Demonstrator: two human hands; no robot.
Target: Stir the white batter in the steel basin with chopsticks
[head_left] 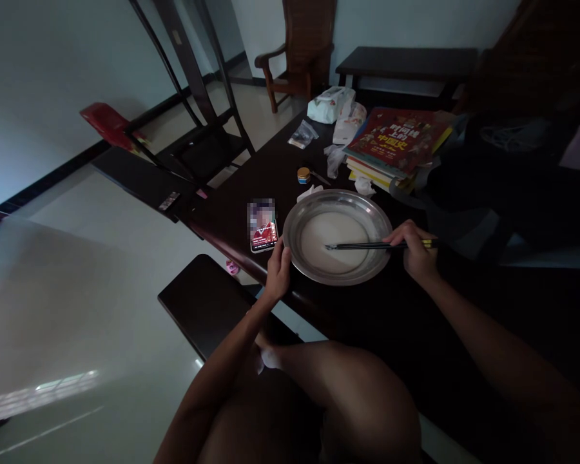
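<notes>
One metal basin (336,279), clasped by left fingers (285,260), holds whitish mixture (336,229); right fingers (400,233) clamp dark chopsticks (365,245).

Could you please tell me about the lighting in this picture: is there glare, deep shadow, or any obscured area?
Head view: dim light, with deep shadow right of the books; head view: glare on the floor at lower left, softer highlights on the metal bowl; head view: the phone glows, its upper screen pixelated.
</notes>
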